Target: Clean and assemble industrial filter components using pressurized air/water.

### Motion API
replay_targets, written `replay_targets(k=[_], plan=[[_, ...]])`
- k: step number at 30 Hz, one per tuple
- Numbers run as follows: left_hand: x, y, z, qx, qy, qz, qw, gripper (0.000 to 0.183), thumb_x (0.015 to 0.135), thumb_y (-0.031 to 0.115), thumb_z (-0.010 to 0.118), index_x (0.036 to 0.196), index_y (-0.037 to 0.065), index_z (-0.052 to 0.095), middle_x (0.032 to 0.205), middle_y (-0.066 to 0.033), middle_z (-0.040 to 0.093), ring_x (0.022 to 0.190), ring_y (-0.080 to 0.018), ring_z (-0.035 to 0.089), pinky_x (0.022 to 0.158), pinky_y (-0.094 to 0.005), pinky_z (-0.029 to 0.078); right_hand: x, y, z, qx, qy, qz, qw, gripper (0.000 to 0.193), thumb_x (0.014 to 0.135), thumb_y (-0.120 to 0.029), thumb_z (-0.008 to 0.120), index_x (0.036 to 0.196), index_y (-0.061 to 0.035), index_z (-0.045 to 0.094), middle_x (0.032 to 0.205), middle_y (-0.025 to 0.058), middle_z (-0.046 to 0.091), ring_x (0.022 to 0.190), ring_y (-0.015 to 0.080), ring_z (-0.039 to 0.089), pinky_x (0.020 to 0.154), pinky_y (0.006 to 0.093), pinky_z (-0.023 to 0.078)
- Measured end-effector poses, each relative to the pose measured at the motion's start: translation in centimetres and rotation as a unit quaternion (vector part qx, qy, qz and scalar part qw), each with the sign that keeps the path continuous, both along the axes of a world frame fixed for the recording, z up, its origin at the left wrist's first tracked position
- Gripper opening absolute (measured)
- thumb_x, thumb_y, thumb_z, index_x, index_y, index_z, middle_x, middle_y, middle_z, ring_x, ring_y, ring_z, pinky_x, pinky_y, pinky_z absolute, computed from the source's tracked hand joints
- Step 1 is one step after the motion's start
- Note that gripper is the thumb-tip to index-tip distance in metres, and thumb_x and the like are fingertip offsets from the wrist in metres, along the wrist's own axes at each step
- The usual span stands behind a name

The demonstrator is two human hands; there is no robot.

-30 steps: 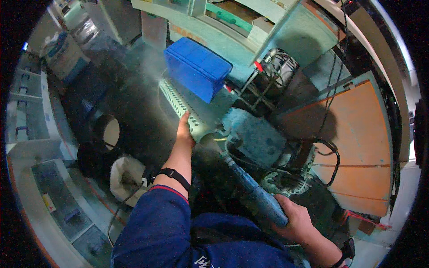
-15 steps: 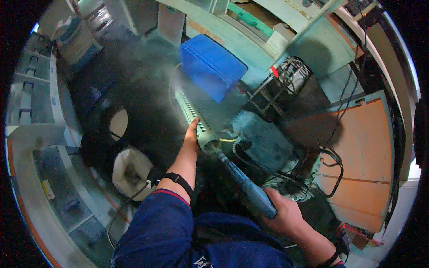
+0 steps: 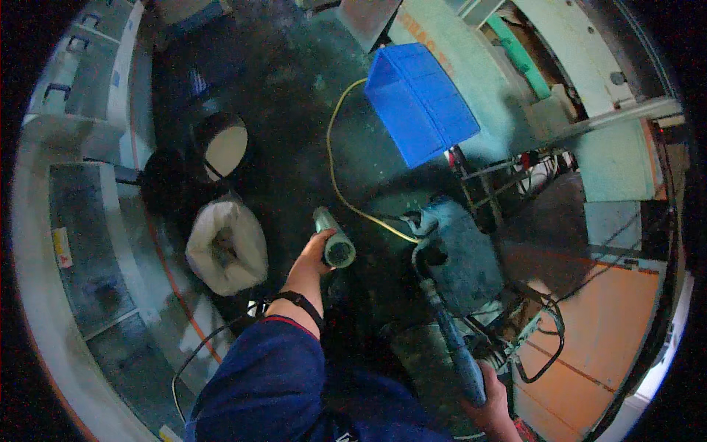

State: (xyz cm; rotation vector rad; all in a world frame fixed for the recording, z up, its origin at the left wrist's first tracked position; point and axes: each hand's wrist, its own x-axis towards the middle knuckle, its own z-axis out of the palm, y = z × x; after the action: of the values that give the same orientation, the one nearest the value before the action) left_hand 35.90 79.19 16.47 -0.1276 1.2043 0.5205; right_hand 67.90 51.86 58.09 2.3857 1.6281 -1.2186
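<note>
My left hand (image 3: pixel 315 250) is closed around a pale green metal tube (image 3: pixel 339 252), whose round open end faces me. The tube's far part points away toward the floor, and most of its length is foreshortened. Off to the right and lower, my right hand (image 3: pixel 495 404) grips the rear of a long blue-bodied power tool (image 3: pixel 458 352) with a slim neck. Its neck points up and away, in front of a grey-blue draped object (image 3: pixel 464 250). The tool and the tube are well apart.
A blue plastic bin (image 3: pixel 423 103) lies tipped ahead, with a yellow hose (image 3: pixel 333 158) curving from it. An open whitish sack (image 3: pixel 230 250) stands at left beside drawer cabinets (image 3: pixel 87 70). Cables and a tan panel (image 3: pixel 600 324) are on the right.
The tool's tip has come out of the tube, and my right hand has moved right and down with it. The tube has turned its near end toward me. The dust haze has thinned.
</note>
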Motion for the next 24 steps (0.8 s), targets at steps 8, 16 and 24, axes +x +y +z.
replay_targets(k=[8, 16, 24], plan=[[-6.2, -4.1, -8.4, -0.096, 0.001, 0.04, 0.995, 0.035, 0.091, 0.041, 0.067, 0.113, 0.013, 0.067, 0.104, -0.0078, 0.073, 0.091, -0.0264, 0.072, 0.076, -0.0514, 0.06, 0.5, -0.9, -5.7, -0.088, -0.037, -0.069, 0.993, 0.072, 0.075, -0.019, 0.079, 0.138, -0.0042, 0.045, 0.107, 0.0255, 0.068, 0.099, 0.0422, 0.07, 0.086, 0.0464, 0.055], [-11.5, -5.9, -13.8, -0.067, 0.052, 0.119, 0.989, 0.049, 0.091, 0.045, 0.066, 0.132, 0.019, 0.06, 0.127, -0.009, 0.064, 0.113, -0.03, 0.062, 0.082, -0.0547, 0.051, -1.9, 4.0, -6.0, -0.099, -0.052, -0.025, 0.993, 0.072, 0.077, -0.018, 0.076, 0.14, -0.0048, 0.045, 0.113, 0.0244, 0.065, 0.107, 0.0416, 0.066, 0.091, 0.0482, 0.052], [-10.6, -4.0, -7.1, 0.052, 0.326, 0.022, 0.944, 0.062, 0.091, 0.049, 0.068, 0.14, 0.014, 0.056, 0.135, -0.0118, 0.061, 0.119, -0.0314, 0.059, 0.087, -0.052, 0.052, 0.6, 2.4, -7.4, -0.02, -0.01, 0.035, 0.999, 0.072, 0.079, -0.018, 0.077, 0.141, -0.0053, 0.043, 0.117, 0.0224, 0.064, 0.108, 0.0387, 0.066, 0.092, 0.0473, 0.052]])
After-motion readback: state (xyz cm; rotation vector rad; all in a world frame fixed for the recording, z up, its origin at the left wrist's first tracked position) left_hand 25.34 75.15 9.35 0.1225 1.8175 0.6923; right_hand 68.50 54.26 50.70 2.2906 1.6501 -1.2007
